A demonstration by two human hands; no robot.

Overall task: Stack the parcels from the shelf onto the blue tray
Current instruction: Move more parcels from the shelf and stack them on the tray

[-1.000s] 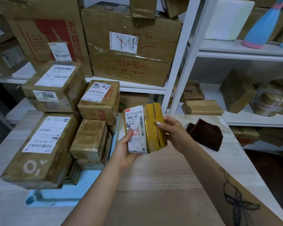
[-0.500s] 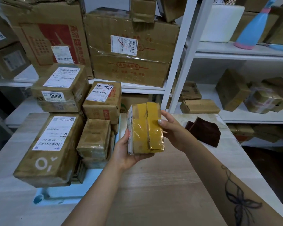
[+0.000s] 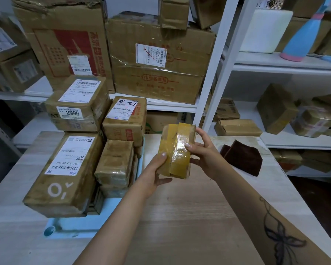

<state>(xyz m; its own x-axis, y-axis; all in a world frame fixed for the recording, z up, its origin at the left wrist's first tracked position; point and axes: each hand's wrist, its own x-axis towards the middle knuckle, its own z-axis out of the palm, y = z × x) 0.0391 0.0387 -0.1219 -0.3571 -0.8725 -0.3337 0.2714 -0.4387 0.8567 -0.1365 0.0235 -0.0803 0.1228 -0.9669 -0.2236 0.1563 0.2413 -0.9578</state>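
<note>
A small parcel wrapped in yellow tape (image 3: 177,148) is held above the wooden table between both hands. My left hand (image 3: 157,174) grips its lower left side, thumb on the taped face. My right hand (image 3: 203,155) grips its right side, thumb across the tape. Left of it, several brown parcels are stacked on the blue tray (image 3: 73,224): a long labelled box (image 3: 65,175) in front, a taped box (image 3: 115,163) beside it, the "2996" box (image 3: 78,104) and a hand-marked box (image 3: 125,119) on top at the back.
A dark brown cloth (image 3: 241,157) lies on the table (image 3: 180,217) to the right. White shelving (image 3: 216,73) behind holds large cartons (image 3: 157,58) and more small parcels (image 3: 237,128). A blue and pink bottle (image 3: 304,33) stands on the upper right shelf.
The yellow parcel has been turned in my hands so its white label faces away and the taped face shows. It has tilted and shifted slightly right. The stack has not moved.
</note>
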